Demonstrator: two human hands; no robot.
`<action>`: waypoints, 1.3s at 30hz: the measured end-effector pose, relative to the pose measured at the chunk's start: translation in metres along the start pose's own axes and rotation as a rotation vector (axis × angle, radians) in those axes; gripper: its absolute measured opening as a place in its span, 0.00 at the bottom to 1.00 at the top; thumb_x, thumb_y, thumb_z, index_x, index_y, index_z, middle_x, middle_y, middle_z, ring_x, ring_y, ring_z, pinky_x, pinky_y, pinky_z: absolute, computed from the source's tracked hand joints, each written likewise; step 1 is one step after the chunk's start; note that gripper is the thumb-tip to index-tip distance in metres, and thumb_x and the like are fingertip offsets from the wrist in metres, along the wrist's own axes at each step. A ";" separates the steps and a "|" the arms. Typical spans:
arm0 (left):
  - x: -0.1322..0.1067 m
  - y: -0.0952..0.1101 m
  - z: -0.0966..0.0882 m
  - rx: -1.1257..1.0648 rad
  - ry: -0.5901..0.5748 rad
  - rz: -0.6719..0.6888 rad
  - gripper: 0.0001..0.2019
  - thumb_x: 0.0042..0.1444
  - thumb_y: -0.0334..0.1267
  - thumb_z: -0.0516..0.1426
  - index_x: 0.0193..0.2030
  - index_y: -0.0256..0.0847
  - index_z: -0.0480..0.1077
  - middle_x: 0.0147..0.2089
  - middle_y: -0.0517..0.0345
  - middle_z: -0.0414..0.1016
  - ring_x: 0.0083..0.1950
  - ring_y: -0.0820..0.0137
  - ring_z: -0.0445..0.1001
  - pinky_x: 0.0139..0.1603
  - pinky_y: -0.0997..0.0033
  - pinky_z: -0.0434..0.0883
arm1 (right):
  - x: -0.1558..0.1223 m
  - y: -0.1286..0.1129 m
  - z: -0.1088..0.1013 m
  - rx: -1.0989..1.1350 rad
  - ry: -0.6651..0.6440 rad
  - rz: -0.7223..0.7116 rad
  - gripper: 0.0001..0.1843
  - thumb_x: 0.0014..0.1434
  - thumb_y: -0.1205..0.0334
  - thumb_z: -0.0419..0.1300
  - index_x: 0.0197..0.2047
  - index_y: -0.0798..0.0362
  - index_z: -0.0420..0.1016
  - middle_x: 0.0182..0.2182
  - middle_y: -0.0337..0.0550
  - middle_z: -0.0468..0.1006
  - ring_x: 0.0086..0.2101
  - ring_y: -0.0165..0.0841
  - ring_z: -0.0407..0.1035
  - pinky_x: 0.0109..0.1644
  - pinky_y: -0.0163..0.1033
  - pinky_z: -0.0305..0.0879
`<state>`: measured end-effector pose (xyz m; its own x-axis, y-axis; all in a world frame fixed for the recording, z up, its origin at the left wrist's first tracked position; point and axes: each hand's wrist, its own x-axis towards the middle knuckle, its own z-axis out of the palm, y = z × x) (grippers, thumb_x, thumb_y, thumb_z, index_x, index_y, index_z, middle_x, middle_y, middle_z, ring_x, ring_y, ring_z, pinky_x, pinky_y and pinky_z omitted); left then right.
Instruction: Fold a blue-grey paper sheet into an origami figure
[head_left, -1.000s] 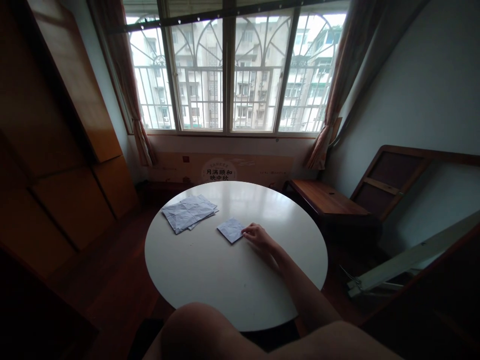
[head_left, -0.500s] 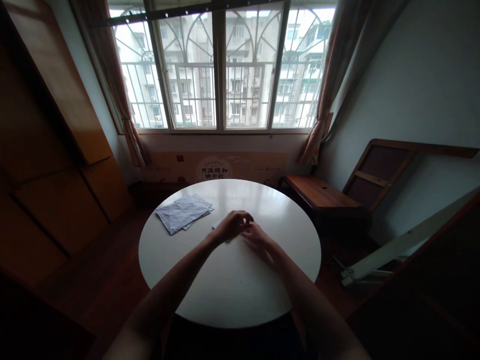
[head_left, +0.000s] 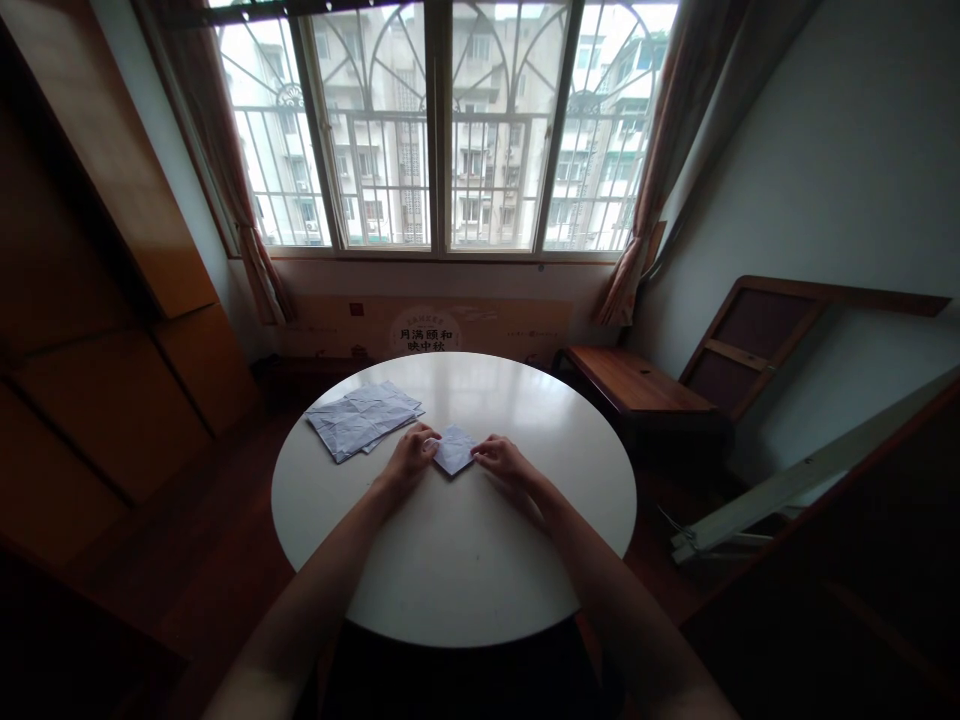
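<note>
A small folded paper (head_left: pixel 454 451), pale and diamond-like in outline with crease lines, is at the middle of the white round table (head_left: pixel 457 570). My left hand (head_left: pixel 412 450) pinches its left corner, fingers closed on the edge. At the opposite corner, my right hand (head_left: pixel 501 456) grips the paper between thumb and fingers. To the left of my left hand lies a loose stack of creased paper sheets (head_left: pixel 360 418), one overlapping another.
Beyond the table stands a long printed cardboard panel (head_left: pixel 337 325) under the window (head_left: pixel 382 150). A low wooden table (head_left: pixel 637 380) is at the right, near a leaning wooden frame (head_left: pixel 750 335). Wooden cabinets (head_left: pixel 105 400) line the left side.
My hands have moved apart, the left one leftward, uncovering the folded paper that was mostly hidden beneath them. The camera view has shifted slightly.
</note>
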<state>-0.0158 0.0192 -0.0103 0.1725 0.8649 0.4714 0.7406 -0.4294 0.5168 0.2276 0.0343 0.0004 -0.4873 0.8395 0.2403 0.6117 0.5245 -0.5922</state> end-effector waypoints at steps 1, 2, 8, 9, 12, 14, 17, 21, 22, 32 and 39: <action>0.000 0.001 0.000 0.005 0.005 0.007 0.10 0.56 0.33 0.57 0.43 0.39 0.77 0.47 0.50 0.75 0.49 0.63 0.74 0.53 0.62 0.71 | 0.000 0.000 0.000 0.016 0.007 0.009 0.11 0.58 0.62 0.61 0.43 0.51 0.82 0.38 0.46 0.76 0.36 0.33 0.72 0.45 0.38 0.66; 0.000 0.004 0.001 0.016 0.004 0.012 0.10 0.56 0.33 0.57 0.43 0.40 0.77 0.49 0.50 0.75 0.51 0.62 0.73 0.55 0.60 0.70 | 0.000 -0.001 0.000 0.032 0.022 0.022 0.11 0.58 0.62 0.61 0.43 0.51 0.82 0.39 0.47 0.76 0.37 0.34 0.72 0.45 0.38 0.66; -0.006 0.024 0.003 0.025 -0.075 0.063 0.11 0.57 0.38 0.58 0.46 0.43 0.77 0.55 0.51 0.74 0.55 0.61 0.72 0.59 0.57 0.68 | -0.001 -0.005 -0.007 0.003 0.168 0.099 0.11 0.59 0.63 0.59 0.42 0.49 0.81 0.40 0.45 0.77 0.43 0.37 0.72 0.51 0.43 0.64; -0.006 0.025 0.004 0.020 -0.095 0.077 0.11 0.57 0.39 0.59 0.46 0.43 0.77 0.55 0.51 0.74 0.56 0.60 0.72 0.59 0.57 0.67 | -0.001 -0.005 -0.008 -0.012 0.172 0.119 0.11 0.59 0.62 0.59 0.43 0.48 0.81 0.40 0.45 0.77 0.43 0.37 0.72 0.52 0.43 0.64; -0.008 0.026 0.006 0.021 -0.151 0.113 0.12 0.56 0.40 0.60 0.46 0.44 0.78 0.54 0.51 0.75 0.56 0.60 0.73 0.60 0.60 0.67 | 0.000 -0.006 -0.008 -0.080 0.143 0.210 0.13 0.59 0.60 0.58 0.44 0.49 0.81 0.43 0.47 0.76 0.44 0.39 0.71 0.52 0.44 0.63; -0.008 0.025 0.007 0.022 -0.175 0.126 0.13 0.56 0.40 0.59 0.47 0.44 0.78 0.54 0.51 0.76 0.56 0.60 0.73 0.60 0.61 0.67 | 0.000 -0.006 -0.007 -0.133 0.114 0.267 0.14 0.59 0.59 0.59 0.45 0.49 0.81 0.46 0.49 0.75 0.46 0.41 0.70 0.52 0.45 0.62; -0.008 0.023 0.006 0.007 -0.201 0.126 0.14 0.58 0.42 0.58 0.49 0.44 0.78 0.55 0.51 0.75 0.57 0.60 0.73 0.61 0.61 0.66 | 0.000 -0.006 -0.006 -0.177 0.089 0.282 0.14 0.58 0.57 0.59 0.45 0.49 0.82 0.48 0.49 0.74 0.48 0.42 0.68 0.53 0.46 0.61; -0.009 0.023 0.005 -0.002 -0.265 0.136 0.19 0.56 0.48 0.60 0.52 0.44 0.76 0.58 0.48 0.73 0.61 0.58 0.69 0.65 0.57 0.60 | -0.001 -0.006 -0.007 -0.179 0.086 0.272 0.14 0.58 0.57 0.59 0.45 0.48 0.82 0.47 0.49 0.75 0.47 0.41 0.68 0.52 0.45 0.61; -0.009 0.023 0.004 0.001 -0.283 0.139 0.21 0.55 0.50 0.60 0.53 0.44 0.75 0.59 0.48 0.72 0.62 0.57 0.68 0.66 0.56 0.58 | -0.001 -0.006 -0.007 -0.174 0.090 0.274 0.14 0.58 0.58 0.59 0.44 0.48 0.82 0.47 0.49 0.75 0.47 0.41 0.69 0.52 0.44 0.62; -0.009 0.024 0.003 -0.035 -0.340 0.121 0.25 0.54 0.51 0.61 0.57 0.43 0.72 0.63 0.46 0.68 0.65 0.55 0.64 0.72 0.48 0.43 | 0.001 -0.007 -0.009 0.014 0.184 0.227 0.13 0.58 0.61 0.58 0.44 0.52 0.81 0.41 0.46 0.81 0.42 0.37 0.74 0.50 0.41 0.67; -0.009 0.026 0.003 -0.047 -0.358 0.137 0.29 0.54 0.53 0.61 0.60 0.44 0.69 0.64 0.46 0.67 0.67 0.53 0.62 0.71 0.46 0.45 | 0.003 -0.004 -0.006 0.159 0.220 0.133 0.14 0.57 0.63 0.58 0.43 0.54 0.81 0.35 0.45 0.83 0.36 0.37 0.77 0.45 0.39 0.71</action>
<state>0.0039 0.0008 -0.0037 0.4901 0.8311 0.2630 0.6656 -0.5516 0.5028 0.2280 0.0356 0.0082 -0.2518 0.9191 0.3030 0.5477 0.3935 -0.7384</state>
